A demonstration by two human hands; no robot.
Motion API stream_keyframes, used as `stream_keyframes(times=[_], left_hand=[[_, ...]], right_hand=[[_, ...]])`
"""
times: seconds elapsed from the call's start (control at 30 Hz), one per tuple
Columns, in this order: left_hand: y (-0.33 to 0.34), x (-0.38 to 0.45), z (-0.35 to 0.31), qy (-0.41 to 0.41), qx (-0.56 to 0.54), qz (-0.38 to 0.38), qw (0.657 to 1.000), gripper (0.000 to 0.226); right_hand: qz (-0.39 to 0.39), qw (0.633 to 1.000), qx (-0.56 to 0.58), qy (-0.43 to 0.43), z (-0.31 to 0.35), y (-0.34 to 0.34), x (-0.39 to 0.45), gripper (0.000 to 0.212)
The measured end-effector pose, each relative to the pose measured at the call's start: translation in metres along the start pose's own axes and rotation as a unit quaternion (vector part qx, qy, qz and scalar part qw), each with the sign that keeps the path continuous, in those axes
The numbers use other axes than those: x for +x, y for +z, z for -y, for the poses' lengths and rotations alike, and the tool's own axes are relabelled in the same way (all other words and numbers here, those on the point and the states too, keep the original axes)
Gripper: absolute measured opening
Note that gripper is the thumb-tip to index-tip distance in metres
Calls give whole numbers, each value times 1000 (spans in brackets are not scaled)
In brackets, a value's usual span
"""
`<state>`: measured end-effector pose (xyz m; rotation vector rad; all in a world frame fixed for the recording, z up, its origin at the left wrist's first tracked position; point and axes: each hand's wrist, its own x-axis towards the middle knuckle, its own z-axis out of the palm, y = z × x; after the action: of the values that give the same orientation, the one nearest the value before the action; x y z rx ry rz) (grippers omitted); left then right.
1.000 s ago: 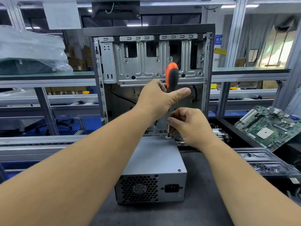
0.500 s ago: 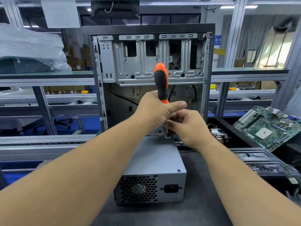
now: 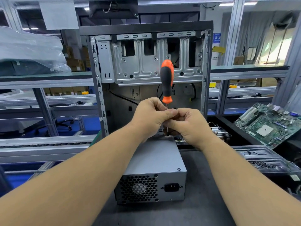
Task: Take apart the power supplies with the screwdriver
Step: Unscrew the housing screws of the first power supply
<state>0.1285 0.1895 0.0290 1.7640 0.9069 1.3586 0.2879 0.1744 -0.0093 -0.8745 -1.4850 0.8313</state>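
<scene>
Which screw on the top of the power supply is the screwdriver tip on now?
The far-edge screw under both hands; the other visible top screw sits untouched at the near right corner.

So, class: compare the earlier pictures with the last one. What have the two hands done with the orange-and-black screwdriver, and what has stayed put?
The left hand has slid off the orange-and-black screwdriver handle down to its thin metal shaft, which both hands now pinch; the right hand kept its place there. The handle stands free. The tip stayed at the far edge of the grey metal power supply box, which has not moved.

Blue sign [image 3: 217,37] behind case: Chinese characters, first "收".
</scene>
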Motion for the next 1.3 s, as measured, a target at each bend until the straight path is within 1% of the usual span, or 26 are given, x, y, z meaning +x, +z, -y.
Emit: stream_keyframes(times=[0.07, 0.17, 0.2, 0.3, 0.37, 0.43, 0.5, 0.57, 0.6, 0.7, 0.77, 0.87, 0.93, 0.97, 1.03, 1.13, 1.2, 1.27, 1.3], left_hand=[[-1, 0, 2, 4, 0, 4, 1000, 31], [0, -2, 3, -1, -56, 48, 997, 7], [0, -2, 3, -2, -56, 47, 997, 6], [1, 1, 3, 6, -17, 8, 1000, 15], [2, 2, 3, 13, -8, -12, 1000, 29], [2, 1, 4, 25, 2, -13, 1000, 35], [2, 0, 4, 30, -25, 12, 999, 28], [2, -2, 4, 26, -65, 38, 997, 16], [1, -2, 4, 24, -63, 39, 997, 13], [1, 2, 4, 33, -2, -3, 999, 15], [3, 3, 4, 39, 14, -23, 999, 25], [3, -2, 2, 44, -16, -10, 999, 33], [1, -2, 3, 33, -30, -8, 999, 35], [-1, -1, 4, 16, -29, -17, 999, 32], [-6, 1, 7, -32, -1, -39, 999, 21], [-9, 0, 10, -80, 88, -43, 992, 24], [-9, -2, 10, -87, 92, -17, 992, 19], [-10, -4, 10, -68, 104, 29, 992, 21], [-10, -6, 10, -57, 127, 48, 989, 22]], right_hand=[[-1, 1000, -4, -9, 1, 1, 1, 15], [34, 999, -12, -7, 1, -1, 1, 13], [46, 999, -15, -1, 0, -3, 1, 15], [68, 998, 0, 5, -2, -3, 0, 17], [55, 998, 1, -15, -1, 0, 0, 16], [31, 998, -27, -43, -1, 1, 1, 15], [24, 998, -33, -49, -1, 2, 1, 12], [30, 999, -28, -32, -1, 0, 1, 10], [37, 999, -32, -23, -1, -1, 1, 11], [57, 998, -39, -7, 2, -2, -1, 18], [57, 997, -49, -14, 2, -2, -2, 14], [46, 994, -91, -32, 3, 0, -3, 9], [34, 997, -65, -19, 4, 0, -2, 11], [25, 999, -39, -7, 5, 1, -3, 13], [3, 1000, 1, 10, 6, 2, -3, 16], [-36, 999, 39, 5, 10, 1, -2, 13], [-60, 996, 65, -5, 11, 0, -1, 13], [-81, 993, 87, -13, 12, 0, 0, 13], [-90, 991, 94, -18, 13, 1, 1, 13]])
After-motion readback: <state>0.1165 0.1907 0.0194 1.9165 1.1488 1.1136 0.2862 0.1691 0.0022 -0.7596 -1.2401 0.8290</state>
